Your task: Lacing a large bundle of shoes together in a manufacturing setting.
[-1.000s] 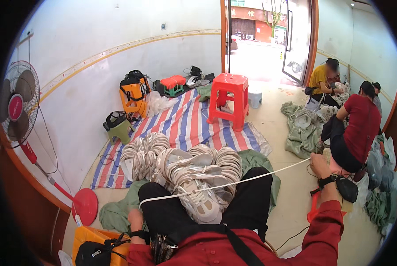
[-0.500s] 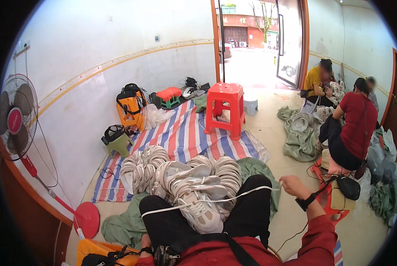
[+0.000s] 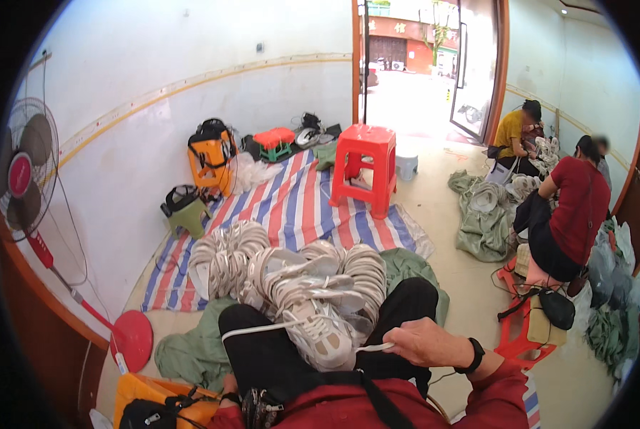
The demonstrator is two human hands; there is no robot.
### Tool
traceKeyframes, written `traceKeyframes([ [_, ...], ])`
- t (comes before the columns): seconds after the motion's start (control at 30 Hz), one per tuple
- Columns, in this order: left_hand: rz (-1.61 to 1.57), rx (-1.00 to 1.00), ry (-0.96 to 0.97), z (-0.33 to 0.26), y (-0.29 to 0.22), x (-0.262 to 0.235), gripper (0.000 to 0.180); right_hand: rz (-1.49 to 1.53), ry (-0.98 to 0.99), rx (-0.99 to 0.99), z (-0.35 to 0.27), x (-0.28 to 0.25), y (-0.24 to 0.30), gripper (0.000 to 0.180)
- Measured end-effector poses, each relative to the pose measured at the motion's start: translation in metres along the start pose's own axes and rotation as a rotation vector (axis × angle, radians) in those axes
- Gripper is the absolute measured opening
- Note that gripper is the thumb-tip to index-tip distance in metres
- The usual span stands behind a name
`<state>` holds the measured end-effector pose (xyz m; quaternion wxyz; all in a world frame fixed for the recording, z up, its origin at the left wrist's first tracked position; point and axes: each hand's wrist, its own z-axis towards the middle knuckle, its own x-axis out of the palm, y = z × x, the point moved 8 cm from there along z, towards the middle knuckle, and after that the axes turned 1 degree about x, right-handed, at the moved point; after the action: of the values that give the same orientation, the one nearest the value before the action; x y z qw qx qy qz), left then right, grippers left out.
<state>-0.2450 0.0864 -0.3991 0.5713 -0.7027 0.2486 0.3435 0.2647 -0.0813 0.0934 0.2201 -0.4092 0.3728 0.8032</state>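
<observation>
My right hand (image 3: 423,342) is closed in a pinch on a white shoelace (image 3: 374,348) by my right thigh. Another stretch of lace runs from the eyelets of a beige-and-white sneaker (image 3: 323,332) across to my left knee. This sneaker lies between my thighs, toe toward me, at the near end of a pile of shoe uppers (image 3: 366,279). My left hand (image 3: 229,385) hangs low beside my left thigh, above an orange stool; its fingers are hidden.
A striped sheet (image 3: 291,214) spreads ahead, with a red stool (image 3: 366,168) on it. At left stands a floor fan (image 3: 30,171); an orange stool (image 3: 162,397) is by my left side. To the right, co-workers (image 3: 570,207) sit near more shoes and green sacks (image 3: 481,229).
My right hand has come in from the right toward the sneaker's toe, still holding the lace. The lace no longer stretches straight across both thighs. My left hand stays low.
</observation>
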Motion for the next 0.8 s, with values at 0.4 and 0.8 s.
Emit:
traceKeyframes([
  [0.4, 0.433, -0.204, 0.153, -0.038, 0.022, -0.001, 0.027, -0.042, -0.07, -0.013, 0.052, 0.021, -0.006, 0.023],
  [0.8, -0.248, 0.057, -0.745, -0.048, -0.194, -0.183, 0.017, 0.279, -0.116, 0.226, 0.082, 0.091, -0.077, 0.014],
])
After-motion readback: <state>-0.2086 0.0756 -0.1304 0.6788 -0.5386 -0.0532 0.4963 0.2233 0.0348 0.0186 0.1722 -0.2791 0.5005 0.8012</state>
